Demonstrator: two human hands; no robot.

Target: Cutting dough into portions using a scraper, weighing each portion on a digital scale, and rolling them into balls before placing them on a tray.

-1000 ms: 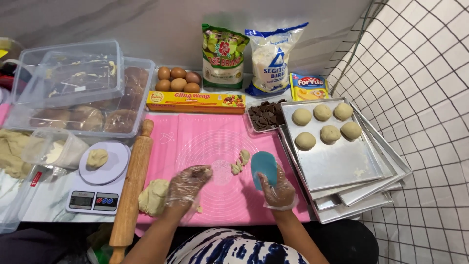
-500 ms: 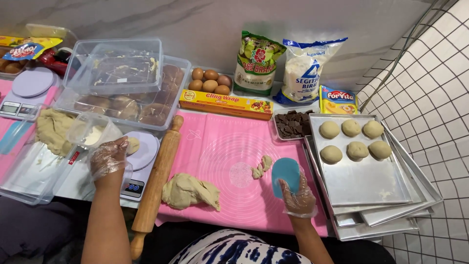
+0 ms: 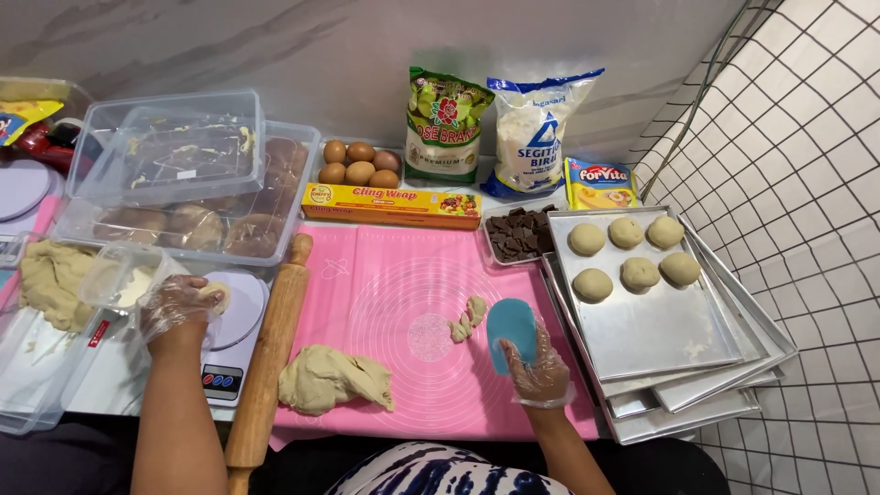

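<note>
Pink silicone mat [image 3: 403,302] covers the centre of the worktop, between the two hands. Right of the right hand, a stack of metal trays [image 3: 678,339]; the top one carries six dough balls [image 3: 626,252] in two rows. Beyond the left hand, clear plastic containers [image 3: 183,174] stacked, with brown rounds inside the lower one.

Left arm runs straight forward from the lower edge, forearm bare, hand in a thin clear glove. Left hand [image 3: 179,307] is over the kitchen scale [image 3: 234,335], fingers curled down around a small dough piece [image 3: 216,295] sitting on the scale's round plate (closed on it; whether it is lifted or still resting, cannot tell). Rolling pin [image 3: 268,353] lies just right of that hand, lengthwise toward the person. Slab of dough [image 3: 50,280] lies left of it, on plastic.

Right arm comes in from the lower edge, angled slightly left. Right hand [image 3: 539,371], also gloved, has fingers spread flat on the near edge of a blue scraper [image 3: 510,328], pinning it to the mat; a loose hold, fingers not wrapped.

Dough lump [image 3: 332,378] rests on the mat's near left corner, between the hands, nearer the rolling pin. Small dough scraps [image 3: 466,317] lie just left of the scraper.

Far side: eggs [image 3: 359,163], a cling-wrap box [image 3: 392,203], chocolate pieces [image 3: 519,234] in a tub.
</note>
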